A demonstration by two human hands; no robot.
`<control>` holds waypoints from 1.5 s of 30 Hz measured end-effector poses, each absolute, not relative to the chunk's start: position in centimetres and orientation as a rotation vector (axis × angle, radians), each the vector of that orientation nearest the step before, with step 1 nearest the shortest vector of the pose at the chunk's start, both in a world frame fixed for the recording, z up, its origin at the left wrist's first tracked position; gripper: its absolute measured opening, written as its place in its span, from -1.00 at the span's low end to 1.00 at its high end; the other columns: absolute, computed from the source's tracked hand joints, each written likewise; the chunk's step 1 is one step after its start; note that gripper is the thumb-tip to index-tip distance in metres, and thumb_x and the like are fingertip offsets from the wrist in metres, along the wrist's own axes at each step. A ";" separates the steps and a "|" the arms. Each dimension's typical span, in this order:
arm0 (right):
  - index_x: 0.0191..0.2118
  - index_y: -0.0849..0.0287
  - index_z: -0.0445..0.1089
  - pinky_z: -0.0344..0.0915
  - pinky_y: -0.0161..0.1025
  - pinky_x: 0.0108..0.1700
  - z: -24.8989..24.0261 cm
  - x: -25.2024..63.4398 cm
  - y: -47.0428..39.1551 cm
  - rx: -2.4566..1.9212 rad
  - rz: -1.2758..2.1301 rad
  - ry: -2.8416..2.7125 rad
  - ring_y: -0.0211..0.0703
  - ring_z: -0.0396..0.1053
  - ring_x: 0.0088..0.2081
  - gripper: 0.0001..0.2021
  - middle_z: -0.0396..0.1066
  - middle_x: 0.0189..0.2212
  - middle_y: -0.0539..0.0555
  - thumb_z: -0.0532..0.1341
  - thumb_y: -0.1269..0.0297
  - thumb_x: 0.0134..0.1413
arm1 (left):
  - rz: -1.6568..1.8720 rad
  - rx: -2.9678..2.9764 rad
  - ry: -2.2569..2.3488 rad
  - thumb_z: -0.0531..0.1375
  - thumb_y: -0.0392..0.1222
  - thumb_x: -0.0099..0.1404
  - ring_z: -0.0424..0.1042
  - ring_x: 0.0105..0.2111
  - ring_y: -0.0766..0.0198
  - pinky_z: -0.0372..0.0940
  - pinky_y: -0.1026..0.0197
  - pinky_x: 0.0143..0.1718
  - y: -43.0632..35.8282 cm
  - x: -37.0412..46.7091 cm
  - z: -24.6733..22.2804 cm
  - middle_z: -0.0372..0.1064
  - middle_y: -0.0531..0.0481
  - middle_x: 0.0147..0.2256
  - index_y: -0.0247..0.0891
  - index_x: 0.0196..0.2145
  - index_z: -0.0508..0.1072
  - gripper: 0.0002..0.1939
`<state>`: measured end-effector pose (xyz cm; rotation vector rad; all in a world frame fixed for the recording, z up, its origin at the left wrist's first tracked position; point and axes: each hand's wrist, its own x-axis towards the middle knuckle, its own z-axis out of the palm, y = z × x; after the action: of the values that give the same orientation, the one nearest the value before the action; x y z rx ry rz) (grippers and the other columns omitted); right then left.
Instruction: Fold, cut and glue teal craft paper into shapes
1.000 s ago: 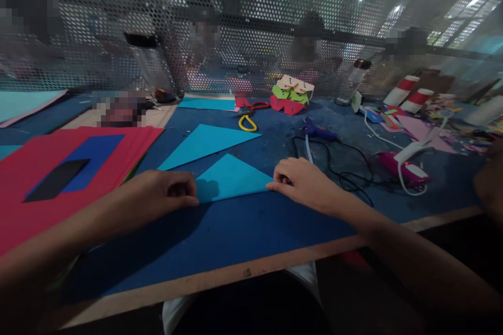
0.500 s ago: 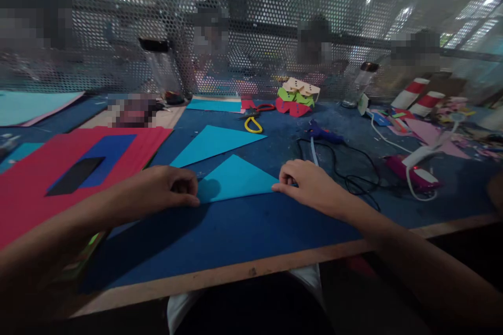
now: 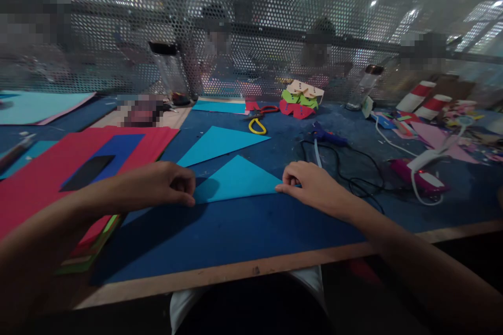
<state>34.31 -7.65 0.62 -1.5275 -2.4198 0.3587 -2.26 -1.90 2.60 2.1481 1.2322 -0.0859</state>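
A folded blue paper triangle (image 3: 239,180) lies on the table in front of me, its long edge toward me and its peak pointing away. My left hand (image 3: 173,183) has its fingers curled and pinches the left corner. At the right corner my right hand (image 3: 304,180) is closed too, thumb and fingertips on the paper. Both corners are partly hidden by the fingers. Just beyond lies a second blue paper triangle (image 3: 223,142), touched by neither hand, though its near left end comes close to my left hand.
Left is a stack of red paper sheets (image 3: 35,178) with a black strip (image 3: 88,172) on it. Behind are scissors (image 3: 258,125) and folded paper pieces (image 3: 302,98). A glue gun (image 3: 329,135), its cord and a power strip (image 3: 418,175) lie right. A perforated screen (image 3: 251,47) stands behind.
The view has shifted slightly, so most things sit a little further right. My left hand has slid slightly left along the triangle's edge; my right hand stays at its corner.
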 end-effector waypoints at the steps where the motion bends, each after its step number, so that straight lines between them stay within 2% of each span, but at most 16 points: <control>1: -0.36 0.16 0.41 0.10 -0.21 -0.27 0.6 34.3 -7.6 -1.528 0.359 -2.417 -0.15 0.33 -0.29 -0.70 0.44 -0.34 0.04 0.27 0.04 0.30 | -0.087 2.151 1.220 0.35 0.01 0.22 0.43 -0.40 0.16 0.17 0.22 -0.42 -1.9 -2.3 2.6 0.48 0.01 -0.46 -0.15 -0.41 0.55 -0.80; 6: -0.37 0.16 0.40 0.10 -0.22 -0.27 0.6 34.3 -7.5 -1.518 0.376 -2.421 -0.15 0.34 -0.28 -0.70 0.44 -0.34 0.05 0.28 0.05 0.30 | -0.049 2.195 1.084 0.31 -0.04 0.24 0.49 -0.30 0.15 0.26 0.23 -0.32 -1.9 -2.2 2.3 0.53 0.04 -0.34 -0.14 -0.23 0.59 -0.81; 9: -0.37 0.16 0.40 0.09 -0.22 -0.28 0.7 34.3 -7.5 -1.510 0.361 -2.430 -0.16 0.33 -0.29 -0.70 0.45 -0.33 0.04 0.28 0.06 0.30 | -0.068 2.223 1.053 0.29 0.02 0.27 0.50 -0.28 0.16 0.29 0.24 -0.29 -2.2 -1.0 2.3 0.55 0.05 -0.28 -0.13 -0.16 0.59 -0.75; 13: -0.37 0.16 0.40 0.07 -0.23 -0.27 0.8 34.2 -7.6 -1.509 0.354 -2.428 -0.17 0.33 -0.28 -0.71 0.45 -0.33 0.03 0.30 0.07 0.29 | 0.083 2.280 1.140 0.24 0.15 0.28 0.48 -0.29 0.17 0.29 0.24 -0.29 -3.1 1.9 2.7 0.55 0.03 -0.27 -0.12 -0.19 0.59 -0.67; 18: -0.37 0.16 0.41 0.08 -0.23 -0.26 0.8 34.1 -7.6 -1.524 0.362 -2.415 -0.16 0.33 -0.27 -0.72 0.46 -0.32 0.03 0.32 0.08 0.27 | 0.163 2.302 1.127 0.23 0.13 0.29 0.43 -0.34 0.21 0.24 0.23 -0.30 -3.7 4.4 2.4 0.52 0.05 -0.35 -0.15 -0.33 0.56 -0.70; 31: -0.36 0.15 0.39 0.05 -0.24 -0.29 0.8 34.5 -7.5 -1.513 0.416 -2.418 -0.16 0.32 -0.28 -0.71 0.44 -0.34 0.03 0.26 0.07 0.31 | 0.237 2.312 1.187 0.17 0.22 0.35 0.47 -0.35 0.12 0.24 0.18 -0.33 -4.3 4.0 0.7 0.52 -0.03 -0.33 -0.19 -0.32 0.55 -0.59; 38: -0.30 0.14 0.40 0.07 -0.24 -0.29 0.9 34.5 -7.6 -1.538 0.436 -2.394 -0.17 0.35 -0.28 -0.79 0.47 -0.31 0.03 0.26 0.12 0.29 | 0.317 2.327 1.141 0.21 0.15 0.34 0.45 -0.38 0.15 0.26 0.20 -0.36 -4.2 4.0 0.4 0.50 -0.02 -0.37 -0.20 -0.25 0.52 -0.66; 45: -0.30 0.14 0.40 0.05 -0.25 -0.31 0.8 34.6 -7.6 -1.514 0.449 -2.390 -0.19 0.34 -0.28 -0.82 0.47 -0.31 0.01 0.27 0.16 0.27 | 0.300 2.396 1.006 0.16 0.03 0.42 0.44 -0.31 0.13 0.29 0.16 -0.26 -4.2 3.8 -0.1 0.50 -0.05 -0.29 -0.19 -0.22 0.52 -0.74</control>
<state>34.60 -7.63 0.79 -1.5135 -2.3902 0.4485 3.84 -4.16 -0.14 2.3957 1.0060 0.2996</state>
